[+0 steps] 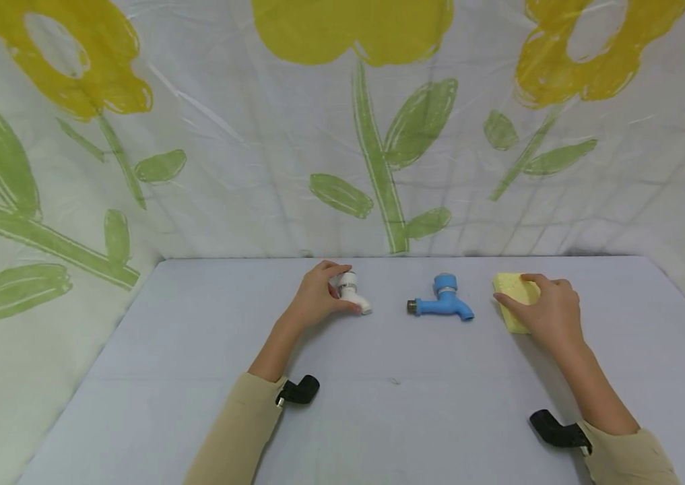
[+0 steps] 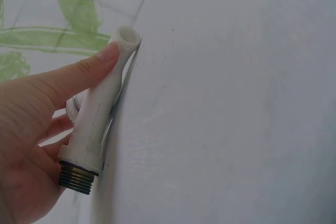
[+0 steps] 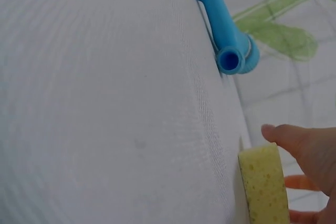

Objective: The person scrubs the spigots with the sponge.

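Observation:
A white plastic faucet [image 1: 348, 293] lies on the table, its spout toward the right. My left hand [image 1: 316, 296] grips it, thumb on the spout and index finger up at the knob. In the left wrist view the thumb crosses the faucet's body [image 2: 97, 108], and its dark threaded end points down. My right hand [image 1: 551, 310] is at a yellow sponge [image 1: 514, 303], thumb and fingers spread over it. In the right wrist view the thumb stands off the sponge [image 3: 264, 187], with the other fingers partly hidden behind it.
Between the hands lies a blue faucet [image 1: 445, 300], threaded end to the left. The white table [image 1: 378, 417] meets a wall sheet [image 1: 227, 168] painted with yellow flowers and green leaves at its back edge. Both sleeves carry a black wrist camera [image 1: 300, 391].

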A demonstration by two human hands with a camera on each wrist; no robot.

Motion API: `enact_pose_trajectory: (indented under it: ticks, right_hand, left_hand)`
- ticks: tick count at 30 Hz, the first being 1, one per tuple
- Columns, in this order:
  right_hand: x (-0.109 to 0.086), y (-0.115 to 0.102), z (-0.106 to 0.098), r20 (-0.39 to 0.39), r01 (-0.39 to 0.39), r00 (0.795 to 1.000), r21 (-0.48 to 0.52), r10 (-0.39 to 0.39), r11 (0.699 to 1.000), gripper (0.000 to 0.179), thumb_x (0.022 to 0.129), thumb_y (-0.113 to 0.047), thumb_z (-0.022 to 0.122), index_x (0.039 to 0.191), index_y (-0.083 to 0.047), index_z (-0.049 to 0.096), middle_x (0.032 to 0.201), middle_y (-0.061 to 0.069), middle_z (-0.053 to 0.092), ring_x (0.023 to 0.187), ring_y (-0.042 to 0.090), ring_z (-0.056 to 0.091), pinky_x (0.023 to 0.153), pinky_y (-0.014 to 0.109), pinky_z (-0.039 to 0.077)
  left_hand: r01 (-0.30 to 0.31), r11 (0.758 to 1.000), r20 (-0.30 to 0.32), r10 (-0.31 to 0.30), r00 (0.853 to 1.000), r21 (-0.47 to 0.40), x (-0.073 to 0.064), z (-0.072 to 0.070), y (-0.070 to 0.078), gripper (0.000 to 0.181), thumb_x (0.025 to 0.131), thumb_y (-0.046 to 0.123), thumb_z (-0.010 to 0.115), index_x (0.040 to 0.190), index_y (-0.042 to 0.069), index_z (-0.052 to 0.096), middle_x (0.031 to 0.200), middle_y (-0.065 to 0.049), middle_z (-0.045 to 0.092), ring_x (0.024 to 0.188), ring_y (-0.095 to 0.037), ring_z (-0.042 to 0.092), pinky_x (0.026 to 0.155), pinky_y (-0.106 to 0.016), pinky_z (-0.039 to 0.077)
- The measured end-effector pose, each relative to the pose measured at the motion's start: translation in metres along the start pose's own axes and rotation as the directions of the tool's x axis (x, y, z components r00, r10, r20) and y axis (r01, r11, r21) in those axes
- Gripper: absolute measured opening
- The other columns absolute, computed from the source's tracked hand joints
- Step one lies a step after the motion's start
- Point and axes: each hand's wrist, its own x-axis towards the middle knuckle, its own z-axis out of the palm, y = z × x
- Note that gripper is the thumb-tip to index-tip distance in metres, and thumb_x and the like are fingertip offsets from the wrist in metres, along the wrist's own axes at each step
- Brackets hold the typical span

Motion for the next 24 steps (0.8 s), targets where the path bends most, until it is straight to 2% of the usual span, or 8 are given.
enact_pose_trajectory:
  ticks: [9,16,20,24]
  right_hand:
    - [0.000,0.000,-0.011,-0.003,0.022,1.000,-0.007,-0.022,1.000,0.078,0.096,-0.044,0.076,0.142,0.014,0.051,0.123,0.050,0.052,0.116,0.064,0.046,0.088,0.072,0.044]
    - [0.000,0.003,-0.024,0.018,0.024,1.000,-0.016,-0.024,1.000,0.080,0.098,-0.047,0.072,0.143,0.015,0.049,0.125,0.050,0.053,0.119,0.065,0.045,0.091,0.074,0.044]
    - [-0.004,0.008,-0.027,0.002,0.050,0.999,-0.012,-0.049,0.999,0.078,0.098,-0.046,0.073,0.142,0.014,0.051,0.124,0.048,0.056,0.119,0.063,0.046,0.091,0.074,0.044]
    - [-0.007,0.014,-0.032,-0.001,0.093,0.996,0.008,-0.093,0.996,0.073,0.100,-0.042,0.072,0.142,0.014,0.052,0.129,0.047,0.054,0.121,0.063,0.046,0.094,0.075,0.042]
  left_hand:
    - [-0.006,1.000,0.022,0.007,1.000,-0.005,0.001,-0.001,0.001,0.083,0.074,0.018,0.099,0.145,-0.001,0.061,0.137,-0.017,0.061,0.072,-0.012,0.059,0.069,-0.023,0.054]
    - [-0.048,0.999,0.024,0.047,0.999,0.024,0.002,-0.002,-0.001,0.083,0.074,0.017,0.099,0.145,-0.004,0.060,0.136,-0.018,0.062,0.071,-0.013,0.059,0.070,-0.025,0.055]
    - [-0.034,0.999,0.048,0.032,0.998,0.037,-0.002,-0.007,0.000,0.086,0.077,0.020,0.097,0.149,-0.002,0.056,0.143,-0.020,0.060,0.081,-0.019,0.066,0.079,-0.030,0.060]
    - [-0.001,1.000,0.049,0.000,0.999,0.010,-0.009,-0.015,0.001,0.085,0.084,0.021,0.093,0.155,0.000,0.051,0.152,-0.019,0.054,0.101,-0.029,0.070,0.090,-0.039,0.062]
